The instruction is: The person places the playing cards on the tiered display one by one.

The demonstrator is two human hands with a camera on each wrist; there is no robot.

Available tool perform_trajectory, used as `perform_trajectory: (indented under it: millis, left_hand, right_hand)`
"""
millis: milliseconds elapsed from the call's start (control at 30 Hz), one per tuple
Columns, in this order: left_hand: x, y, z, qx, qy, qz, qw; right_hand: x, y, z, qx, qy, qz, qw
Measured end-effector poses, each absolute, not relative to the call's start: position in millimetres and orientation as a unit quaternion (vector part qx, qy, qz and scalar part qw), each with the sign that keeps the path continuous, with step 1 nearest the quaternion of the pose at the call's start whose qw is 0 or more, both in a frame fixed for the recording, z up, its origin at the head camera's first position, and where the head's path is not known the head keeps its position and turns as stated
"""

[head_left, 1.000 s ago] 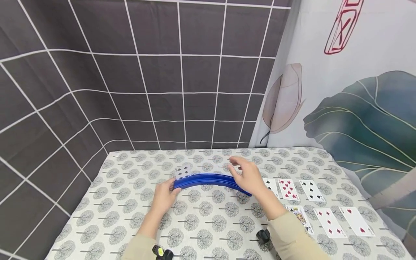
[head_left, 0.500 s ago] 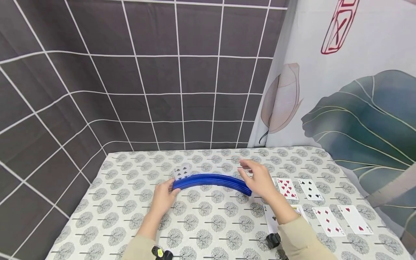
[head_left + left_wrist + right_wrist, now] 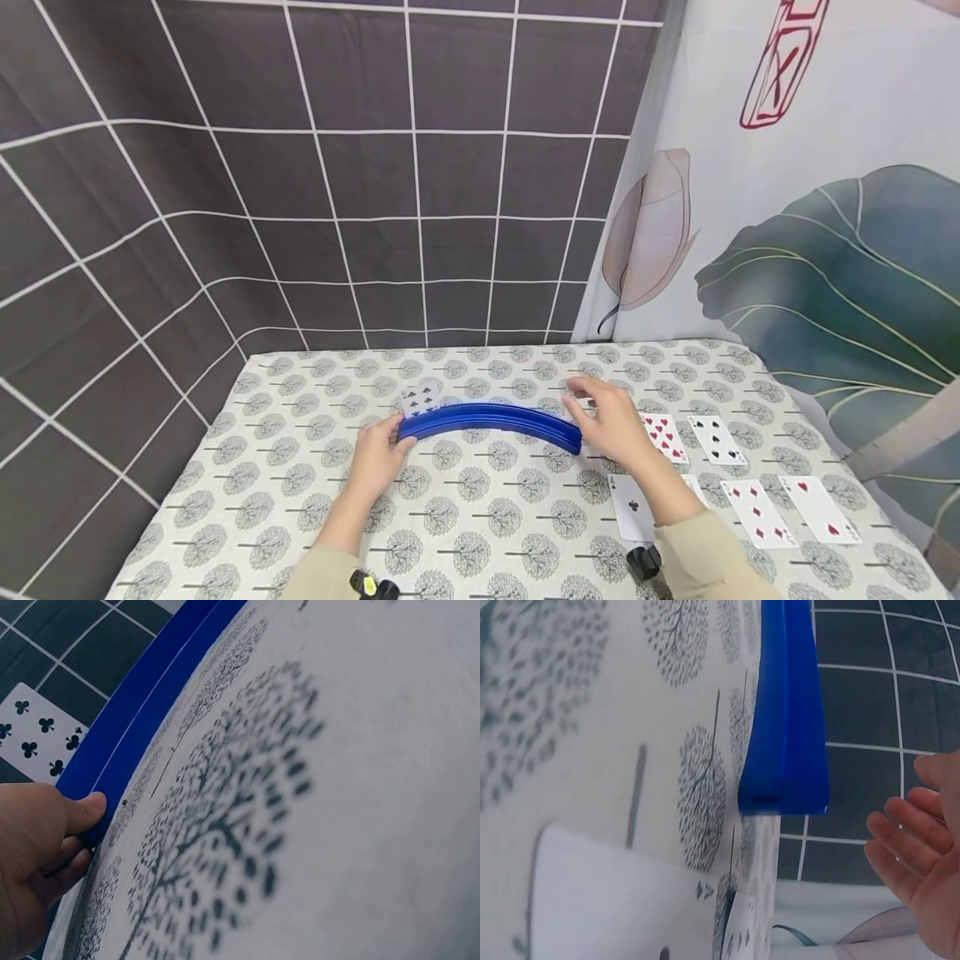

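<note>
A curved blue playing-card holder [image 3: 491, 414] stands across the middle of the table. My left hand [image 3: 377, 454] grips its left end, the thumb [image 3: 91, 808] lying on the front face. Just beside the fingers, a clubs card [image 3: 422, 398] stands upright in the holder, its lower part hidden. My right hand [image 3: 609, 421] is beyond the holder's right end, fingers apart and holding nothing. In the right wrist view the palm side of that hand [image 3: 930, 851] shows, with a gap between it and the blue end.
Face-up cards lie to the right: an ace of clubs [image 3: 630, 507], a hearts card [image 3: 666, 437], a spades card [image 3: 717, 440], a diamonds card [image 3: 759, 513] and a two of hearts [image 3: 821, 510]. My right forearm partly covers another card. A tree-patterned cloth [image 3: 480, 521] covers the table.
My right hand has moved right, away from over the holder's right end, and a little nearer to me. The ace of clubs has come into view. My left hand has stayed on the holder.
</note>
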State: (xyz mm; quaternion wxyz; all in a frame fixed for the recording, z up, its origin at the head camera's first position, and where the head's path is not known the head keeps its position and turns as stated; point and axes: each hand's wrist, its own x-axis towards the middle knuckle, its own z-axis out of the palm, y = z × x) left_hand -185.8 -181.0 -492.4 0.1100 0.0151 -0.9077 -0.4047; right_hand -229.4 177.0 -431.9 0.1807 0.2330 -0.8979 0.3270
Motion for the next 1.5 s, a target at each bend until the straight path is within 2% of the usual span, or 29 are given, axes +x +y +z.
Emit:
perform_trajectory:
  millis: [633,1500]
  left_hand:
    - [-185,-182,-494,0.012,-0.909,-0.402,0.108]
    - [-184,-182,-495,0.015,-0.909,-0.402,0.107]
  right_hand:
    - [-226,210,-448,0.198,-0.908,0.315,0.193]
    - [-218,236,-447,0.178,-0.909,0.323,0.196]
